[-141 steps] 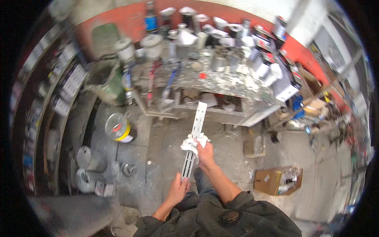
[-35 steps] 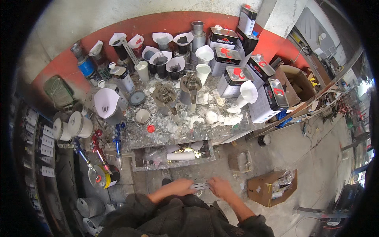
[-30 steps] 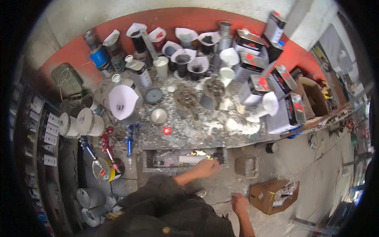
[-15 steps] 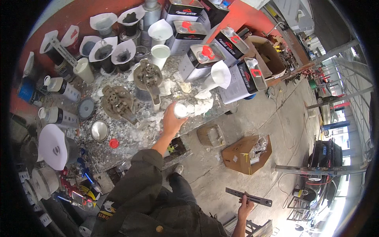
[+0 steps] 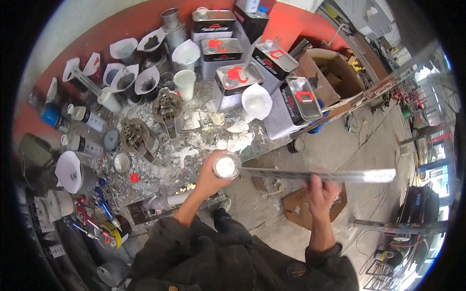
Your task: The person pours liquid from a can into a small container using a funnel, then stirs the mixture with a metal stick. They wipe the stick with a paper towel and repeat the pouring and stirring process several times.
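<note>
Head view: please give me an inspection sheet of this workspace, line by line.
Surface: bench top, heavily splattered.
Things in hand: round container with white contents; long flat strip, blurred.
Clutter: rectangular cans, crumpled white paper, loose red cap.
Hands: left hand grips the container; right hand grips the strip.
Cables: thin cord or hose at right; too small to tell which.
Surroundings: red-and-white wall; cardboard box on the floor.
</note>
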The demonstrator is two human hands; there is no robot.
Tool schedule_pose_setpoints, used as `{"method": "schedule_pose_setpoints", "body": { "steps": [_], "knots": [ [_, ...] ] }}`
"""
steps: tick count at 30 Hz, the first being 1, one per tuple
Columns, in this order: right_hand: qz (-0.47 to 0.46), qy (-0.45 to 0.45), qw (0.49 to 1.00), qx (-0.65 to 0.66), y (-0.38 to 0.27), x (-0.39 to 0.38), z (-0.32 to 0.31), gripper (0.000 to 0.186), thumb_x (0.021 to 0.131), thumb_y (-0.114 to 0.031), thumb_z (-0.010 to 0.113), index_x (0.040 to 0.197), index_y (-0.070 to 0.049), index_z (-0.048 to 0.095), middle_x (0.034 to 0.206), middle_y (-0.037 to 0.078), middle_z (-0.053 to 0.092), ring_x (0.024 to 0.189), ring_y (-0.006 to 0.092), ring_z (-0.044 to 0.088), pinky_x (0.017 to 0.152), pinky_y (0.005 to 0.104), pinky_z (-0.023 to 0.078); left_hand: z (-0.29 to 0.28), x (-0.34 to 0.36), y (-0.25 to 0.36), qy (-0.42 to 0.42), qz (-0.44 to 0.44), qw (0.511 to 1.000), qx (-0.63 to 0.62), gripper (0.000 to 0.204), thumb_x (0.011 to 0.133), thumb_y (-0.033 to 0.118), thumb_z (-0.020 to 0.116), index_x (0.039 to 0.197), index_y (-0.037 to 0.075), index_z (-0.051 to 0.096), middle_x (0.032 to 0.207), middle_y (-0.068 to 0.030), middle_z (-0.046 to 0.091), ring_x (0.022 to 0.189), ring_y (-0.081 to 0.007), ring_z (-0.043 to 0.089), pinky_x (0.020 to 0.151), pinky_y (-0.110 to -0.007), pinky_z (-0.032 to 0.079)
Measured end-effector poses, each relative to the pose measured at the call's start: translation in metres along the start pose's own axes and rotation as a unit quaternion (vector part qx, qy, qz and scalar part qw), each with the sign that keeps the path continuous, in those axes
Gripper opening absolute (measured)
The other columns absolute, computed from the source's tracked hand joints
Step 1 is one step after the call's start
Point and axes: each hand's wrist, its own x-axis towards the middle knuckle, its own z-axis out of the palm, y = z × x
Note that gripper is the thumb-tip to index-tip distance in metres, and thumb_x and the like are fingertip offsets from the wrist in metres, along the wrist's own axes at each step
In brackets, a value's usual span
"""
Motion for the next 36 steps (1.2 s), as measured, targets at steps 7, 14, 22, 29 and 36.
{"method": "schedule_pose_setpoints", "body": {
  "steps": [7, 14, 22, 29, 36],
  "knots": [
    [-0.258, -0.25, 0.922, -0.144, -0.03, 0.055, 0.061, 0.014, 0.09, -0.013, 0.071, 0.095, 0.0, 0.07, 0.081, 0.016, 0.067, 0.072, 0.0351, 0.065, 0.062, 0.0409, 0.048, 0.011, -0.02, 0.069, -0.001, -0.039, 0.998, -0.042, 0.077, 0.066, 0.004, 0.083, 0.135, 0.006, 0.049, 0.125, -0.0088, 0.061, 0.12, -0.0209, 0.057, 0.104, -0.034, 0.044],
    [-0.24, -0.231, 0.93, -0.155, -0.053, 0.036, 0.06, 0.012, 0.089, -0.013, 0.071, 0.094, -0.001, 0.071, 0.082, 0.017, 0.069, 0.073, 0.0376, 0.065, 0.063, 0.0445, 0.049, 0.009, -0.024, 0.065, -0.012, 0.01, 1.0, -0.024, 0.077, 0.066, 0.003, 0.082, 0.135, 0.006, 0.048, 0.126, -0.0113, 0.059, 0.12, -0.0247, 0.059, 0.103, -0.035, 0.045],
    [-0.259, -0.222, 0.925, -0.169, -0.06, 0.019, 0.054, 0.011, 0.089, -0.012, 0.071, 0.093, -0.001, 0.071, 0.081, 0.017, 0.068, 0.07, 0.0376, 0.065, 0.061, 0.0446, 0.049, 0.013, -0.023, 0.068, -0.056, 0.015, 0.998, -0.032, 0.079, 0.064, 0.005, 0.083, 0.135, 0.008, 0.05, 0.126, -0.0115, 0.059, 0.121, -0.0268, 0.058, 0.103, -0.037, 0.046],
    [-0.224, -0.193, 0.942, -0.162, -0.05, 0.019, 0.05, 0.015, 0.09, -0.016, 0.072, 0.089, -0.001, 0.068, 0.075, 0.017, 0.067, 0.066, 0.0348, 0.065, 0.059, 0.0406, 0.049, 0.022, -0.02, 0.064, -0.105, 0.046, 0.993, -0.026, 0.08, 0.063, 0.007, 0.085, 0.135, 0.006, 0.05, 0.125, -0.0106, 0.059, 0.12, -0.0256, 0.057, 0.104, -0.037, 0.044],
    [-0.012, -0.099, 0.987, 0.124, 0.001, 0.07, 0.045, 0.031, 0.094, -0.016, 0.069, 0.122, -0.002, 0.063, 0.094, 0.01, 0.068, 0.078, 0.0152, 0.067, 0.069, 0.0284, 0.054, 0.032, -0.02, 0.077, -0.185, -0.04, 0.974, -0.123, 0.077, 0.066, 0.008, 0.087, 0.134, 0.005, 0.05, 0.125, -0.0062, 0.06, 0.118, -0.0185, 0.056, 0.105, -0.035, 0.043]
  ]
}}
